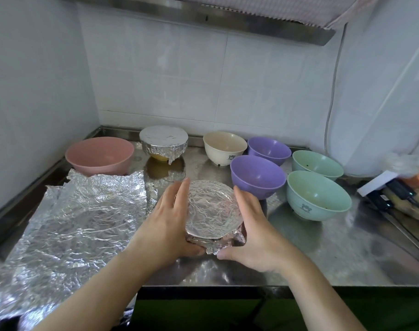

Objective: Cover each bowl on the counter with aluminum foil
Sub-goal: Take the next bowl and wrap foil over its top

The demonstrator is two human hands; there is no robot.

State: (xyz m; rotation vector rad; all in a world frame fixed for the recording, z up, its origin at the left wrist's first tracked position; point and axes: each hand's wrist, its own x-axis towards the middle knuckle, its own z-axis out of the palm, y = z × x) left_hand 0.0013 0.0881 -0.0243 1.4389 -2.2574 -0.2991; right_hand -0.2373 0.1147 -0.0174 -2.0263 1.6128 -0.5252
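Two hands cup a foil-wrapped bowl on a steel counter

The left hand (170, 223) and right hand (253, 230) press the sides of the wrapped bowl (212, 212), fingers straight, thumbs at its near crumpled edge; a loose foil sheet (72, 218) lies to the left, crinkled, hanging over the counter (323, 254) front; behind stand a pink bowl (99, 155), a second foil-covered bowl (163, 144), a cream bowl (224, 148), two purple bowls (257, 176) (269, 150) and two green bowls (318, 195) (317, 163), all uncovered.
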